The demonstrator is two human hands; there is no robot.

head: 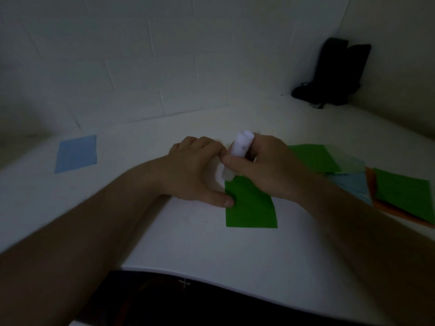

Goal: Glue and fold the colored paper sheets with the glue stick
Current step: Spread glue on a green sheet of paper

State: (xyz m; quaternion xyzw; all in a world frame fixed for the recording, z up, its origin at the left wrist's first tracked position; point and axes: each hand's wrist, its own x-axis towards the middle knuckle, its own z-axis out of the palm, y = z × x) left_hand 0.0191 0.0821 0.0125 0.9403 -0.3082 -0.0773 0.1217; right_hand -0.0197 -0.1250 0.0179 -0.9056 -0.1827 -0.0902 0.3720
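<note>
Tilting between right fingers (229,160): glue stick (240,149)

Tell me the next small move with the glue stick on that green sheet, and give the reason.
Probably drag the glue stick along the far edge of the green sheet. The right hand grips it tilted, its tip at that sheet's far left corner, and the left hand rests beside, thumb pressing the sheet's left edge onto the table. The sheet lies flat, unfolded.

- Dim, plain room corner, kind unclear: white painted block wall (141,74).
- White tabletop (188,243) strewn with coloured paper squares (400,194).
- Black bag (334,71) in corner.
</note>
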